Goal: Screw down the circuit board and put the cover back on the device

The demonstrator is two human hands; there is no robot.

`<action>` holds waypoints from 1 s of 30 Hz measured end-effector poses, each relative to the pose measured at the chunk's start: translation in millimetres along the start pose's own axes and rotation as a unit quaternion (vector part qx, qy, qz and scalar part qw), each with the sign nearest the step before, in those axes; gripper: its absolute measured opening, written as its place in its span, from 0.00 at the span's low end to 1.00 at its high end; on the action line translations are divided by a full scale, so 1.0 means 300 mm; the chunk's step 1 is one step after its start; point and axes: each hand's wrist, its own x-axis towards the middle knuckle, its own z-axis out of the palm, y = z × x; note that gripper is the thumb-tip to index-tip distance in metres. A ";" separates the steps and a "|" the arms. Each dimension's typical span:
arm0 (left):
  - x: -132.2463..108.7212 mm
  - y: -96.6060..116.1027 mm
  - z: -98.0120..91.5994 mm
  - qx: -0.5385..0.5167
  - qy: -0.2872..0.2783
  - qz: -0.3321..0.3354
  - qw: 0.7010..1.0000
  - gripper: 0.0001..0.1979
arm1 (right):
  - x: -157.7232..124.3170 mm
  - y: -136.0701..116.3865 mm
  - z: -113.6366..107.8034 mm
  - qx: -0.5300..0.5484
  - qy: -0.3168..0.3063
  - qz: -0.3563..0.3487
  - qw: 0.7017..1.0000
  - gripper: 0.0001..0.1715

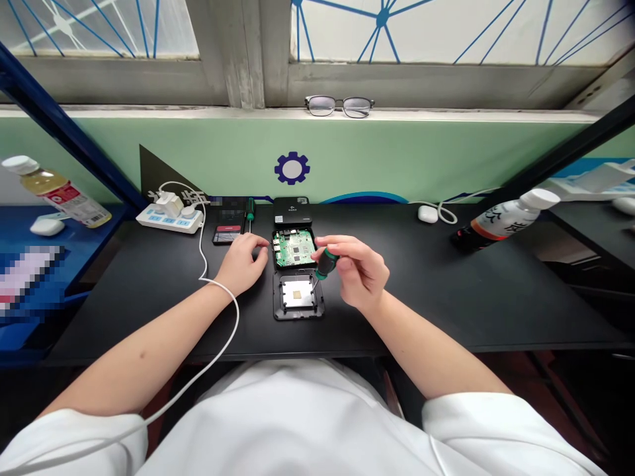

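The screwdriver [325, 263], green and black in the handle, sits in the right hand [358, 272], whose grip is clamped around it with thumb and fingertips pinching the upper handle. Its long axis runs slantwise, from the fingers down and to the left, so the tip points at the gap between two parts lying just left of the grip: nearer the body, an open black case half [298, 297] with a square silvery plate in its middle; just beyond it, a green circuit board [294, 248] seated in the other case half. The shaft and tip are thin and dark against the black plastic, and I cannot tell exactly where the tip lands or whether it touches a screw.

The left hand [243, 263] lies on the far side of the board from the grip, fingers curled, their tips at the board's left edge; it looks to be steadying the case, though whether it presses or merely touches is hard to make out. The right hand is the nearer one to the plate.

Farther out on the black counter [446, 291], beyond the board, lie a black lid [290, 210], a second screwdriver [251, 210] and a small dark box [229, 225] with a blurred face. A white power strip [169, 217] sits far left, a bottle [510, 221] lies on its side well to the right, and spectacles [339, 106] rest on the window ledge.
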 end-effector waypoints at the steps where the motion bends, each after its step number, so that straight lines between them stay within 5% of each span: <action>1: -0.001 0.001 0.000 -0.001 -0.003 0.013 1.000 0.06 | 0.003 -0.002 -0.006 -0.016 -0.005 -0.003 1.000 0.15; 12: -0.011 0.020 -0.008 -0.004 -0.037 0.098 0.995 0.08 | 0.007 -0.001 0.007 -0.136 0.039 -0.037 0.989 0.15; 17: -0.015 0.029 -0.011 -0.004 -0.040 0.109 0.993 0.07 | 0.011 -0.012 0.033 -0.018 0.045 0.008 0.999 0.08; 19: -0.016 0.031 -0.010 -0.004 -0.041 0.119 0.992 0.08 | 0.011 -0.010 0.040 0.013 0.044 0.000 0.999 0.13; 22: -0.019 0.035 -0.007 -0.002 -0.043 0.144 0.989 0.08 | 0.008 -0.007 0.036 -0.022 0.048 -0.036 0.998 0.18; 26: -0.026 0.053 -0.006 0.013 -0.054 0.187 0.981 0.09 | 0.004 -0.010 0.014 -0.095 0.029 -0.083 0.992 0.11; 30: -0.034 0.071 -0.012 0.005 -0.095 0.225 0.970 0.10 | 0.005 -0.015 0.002 -0.126 0.025 -0.059 0.990 0.18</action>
